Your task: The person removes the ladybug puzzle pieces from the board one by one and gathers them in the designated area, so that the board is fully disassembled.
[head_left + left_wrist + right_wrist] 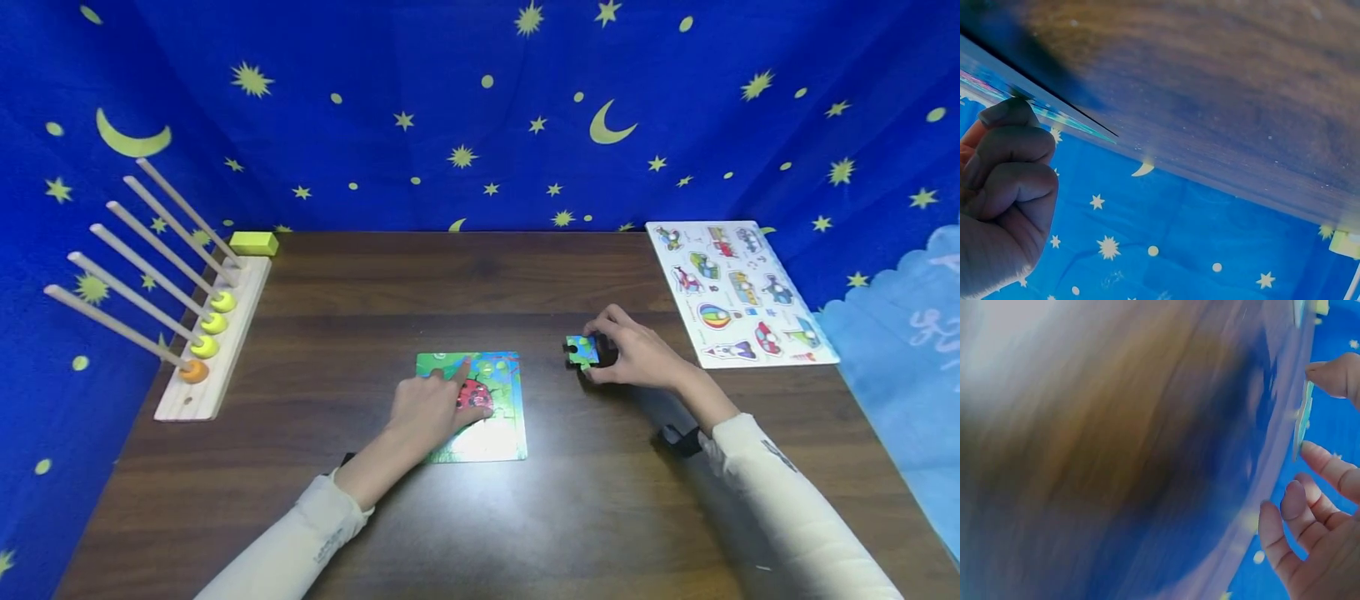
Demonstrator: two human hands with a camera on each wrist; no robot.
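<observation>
In the head view a square jigsaw puzzle (506,437) with a red ladybug picture lies on the table. My left hand (426,408) rests over its left part, index finger and thumb stretched out across the picture. The left wrist view shows the other fingers (1022,147) of that hand curled at the puzzle's edge. To the right of the puzzle, my right hand (633,354) pinches a green and blue puzzle piece (582,351) between thumb and index finger. The right wrist view has this puzzle piece (1302,422) edge-on, its other fingers bent loosely below.
At the left stands a wooden peg board (247,312) with tall rods and several yellow and orange beads, a yellow block (253,243) behind it. A white picture board (750,292) with vehicles lies at the back right. A blue starry cloth (450,108) hangs behind the table.
</observation>
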